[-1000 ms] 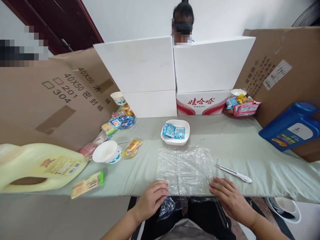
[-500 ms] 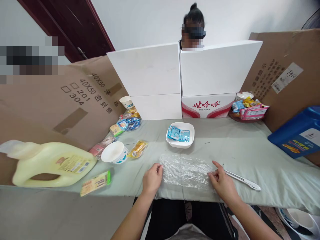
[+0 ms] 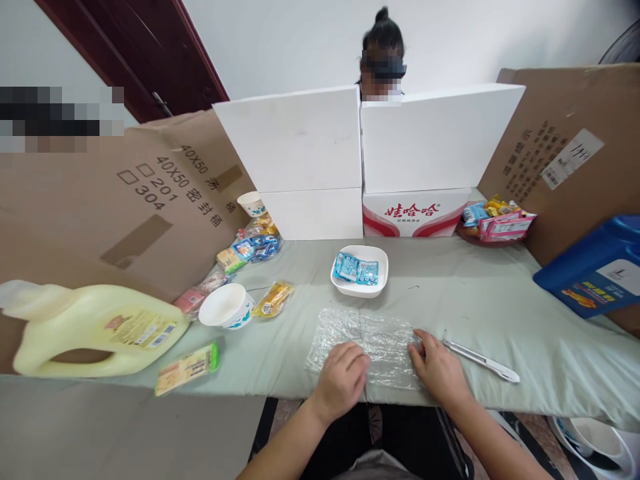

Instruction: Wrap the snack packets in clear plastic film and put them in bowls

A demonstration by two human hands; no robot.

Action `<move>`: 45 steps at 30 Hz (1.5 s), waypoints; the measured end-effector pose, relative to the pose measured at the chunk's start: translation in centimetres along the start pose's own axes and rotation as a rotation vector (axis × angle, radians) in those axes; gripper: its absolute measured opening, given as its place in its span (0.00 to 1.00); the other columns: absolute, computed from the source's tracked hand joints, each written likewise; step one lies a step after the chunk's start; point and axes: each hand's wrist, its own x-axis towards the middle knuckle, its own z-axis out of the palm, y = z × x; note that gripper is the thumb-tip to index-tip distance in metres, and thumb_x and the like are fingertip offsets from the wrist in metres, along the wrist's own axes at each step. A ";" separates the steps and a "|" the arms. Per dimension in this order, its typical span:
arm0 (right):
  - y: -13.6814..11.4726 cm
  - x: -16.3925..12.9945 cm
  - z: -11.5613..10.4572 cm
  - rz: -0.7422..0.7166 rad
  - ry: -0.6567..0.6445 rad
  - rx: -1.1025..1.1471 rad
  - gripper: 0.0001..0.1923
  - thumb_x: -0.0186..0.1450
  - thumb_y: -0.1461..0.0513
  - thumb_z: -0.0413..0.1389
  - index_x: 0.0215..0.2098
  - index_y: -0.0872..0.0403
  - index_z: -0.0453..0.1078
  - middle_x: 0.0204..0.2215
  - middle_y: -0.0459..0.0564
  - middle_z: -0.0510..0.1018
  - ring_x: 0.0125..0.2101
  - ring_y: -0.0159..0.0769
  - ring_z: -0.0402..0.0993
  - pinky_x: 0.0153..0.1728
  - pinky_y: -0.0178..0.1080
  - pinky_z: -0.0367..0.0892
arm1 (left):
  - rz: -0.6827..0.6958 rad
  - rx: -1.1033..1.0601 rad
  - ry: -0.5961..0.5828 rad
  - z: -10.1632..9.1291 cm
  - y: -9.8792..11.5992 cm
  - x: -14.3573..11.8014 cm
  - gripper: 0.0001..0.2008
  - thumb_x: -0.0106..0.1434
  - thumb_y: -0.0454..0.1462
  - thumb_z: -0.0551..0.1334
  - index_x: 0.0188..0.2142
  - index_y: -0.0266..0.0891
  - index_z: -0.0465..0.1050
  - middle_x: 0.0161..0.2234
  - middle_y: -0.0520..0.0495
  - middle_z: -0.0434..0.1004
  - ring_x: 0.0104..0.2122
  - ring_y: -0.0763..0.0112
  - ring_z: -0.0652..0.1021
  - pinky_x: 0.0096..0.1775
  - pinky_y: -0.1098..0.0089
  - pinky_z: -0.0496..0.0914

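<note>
A clear, crinkled plastic bag [image 3: 387, 343] lies flat on the cloth in front of me. Over its lower middle rests my left hand [image 3: 345, 377], the fingers curled and pressed together; what lies under them, if anything, is hidden. My right hand [image 3: 439, 363] touches the bag's right edge, thumb and forefinger apart. Just right of that hand lies a white-handled utility knife [image 3: 487, 363], held by neither hand. Beyond the bag stands a white square bowl [image 3: 360, 290] with blue sachets [image 3: 356, 268] in it.
To the left are a paper bowl [image 3: 225, 307], a yellow snack packet [image 3: 273, 299], a green-ended packet [image 3: 185, 369] and a pale yellow jug [image 3: 85, 330]. White boxes [image 3: 310, 160] form the back. On the right stand a snack-filled basket [image 3: 493, 239] and a blue jug [image 3: 595, 267]. A person's head shows behind the boxes.
My left hand has moved right, from the bag's left edge to over its lower middle. The right hand stays at the right edge, its forefinger lower than before.
</note>
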 end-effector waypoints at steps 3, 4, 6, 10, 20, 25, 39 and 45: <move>0.4 0.3 -0.4 -0.019 0.013 0.009 0.21 0.68 0.55 0.44 0.54 0.56 0.64 0.40 0.55 0.77 0.36 0.42 0.76 0.36 0.41 0.69 | 0.115 -0.009 -0.235 1.0 1.2 0.6 0.22 0.66 0.36 0.56 0.59 0.46 0.63 0.62 0.47 0.62 0.63 0.55 0.59 0.61 0.49 0.55; 0.8 0.6 -0.7 -0.011 0.037 0.005 0.22 0.67 0.55 0.45 0.55 0.56 0.63 0.42 0.56 0.77 0.37 0.42 0.76 0.37 0.42 0.69 | 0.113 0.004 -0.290 1.3 1.3 0.8 0.26 0.65 0.38 0.57 0.63 0.48 0.57 0.65 0.48 0.55 0.65 0.53 0.54 0.62 0.46 0.52; 1.7 1.3 -1.4 0.025 0.116 -0.017 0.23 0.67 0.56 0.45 0.57 0.57 0.61 0.46 0.58 0.75 0.40 0.44 0.75 0.38 0.43 0.69 | 0.095 0.019 -0.365 1.8 1.2 0.9 0.31 0.65 0.39 0.58 0.66 0.51 0.49 0.68 0.50 0.46 0.67 0.52 0.47 0.63 0.42 0.47; 2.5 3.0 -2.3 0.029 0.155 -0.032 0.21 0.67 0.58 0.45 0.54 0.57 0.64 0.43 0.57 0.75 0.40 0.42 0.74 0.41 0.43 0.68 | 0.088 0.020 -0.397 2.0 0.9 0.8 0.33 0.66 0.39 0.57 0.67 0.53 0.45 0.69 0.51 0.40 0.67 0.53 0.43 0.63 0.42 0.42; 1.0 7.3 -2.3 -0.098 0.115 -0.089 0.09 0.64 0.64 0.50 0.34 0.56 0.72 0.33 0.57 0.75 0.39 0.46 0.70 0.43 0.46 0.64 | 0.075 0.030 -0.415 1.8 1.2 0.9 0.33 0.66 0.40 0.56 0.67 0.54 0.44 0.69 0.53 0.37 0.67 0.54 0.42 0.63 0.43 0.41; -2.2 4.4 -4.4 -0.283 0.119 0.007 0.14 0.69 0.60 0.46 0.45 0.54 0.71 0.42 0.55 0.76 0.45 0.43 0.69 0.48 0.44 0.64 | 0.069 0.025 -0.435 1.8 1.2 1.0 0.32 0.67 0.41 0.55 0.67 0.53 0.45 0.69 0.53 0.37 0.67 0.53 0.41 0.63 0.43 0.40; -1.6 3.1 2.1 -0.599 -0.144 -0.193 0.39 0.66 0.41 0.42 0.68 0.54 0.48 0.66 0.55 0.53 0.66 0.52 0.43 0.61 0.59 0.44 | 0.065 0.001 -0.310 2.2 1.3 1.0 0.36 0.63 0.41 0.59 0.67 0.44 0.45 0.68 0.47 0.43 0.67 0.55 0.45 0.64 0.45 0.44; 0.7 0.4 -2.8 -0.651 -0.075 -0.060 0.32 0.65 0.45 0.50 0.63 0.52 0.59 0.64 0.55 0.59 0.65 0.48 0.46 0.61 0.53 0.52 | 0.038 -0.078 -0.191 -3.3 -1.8 -1.0 0.26 0.56 0.34 0.64 0.55 0.41 0.66 0.61 0.41 0.61 0.64 0.51 0.55 0.62 0.44 0.53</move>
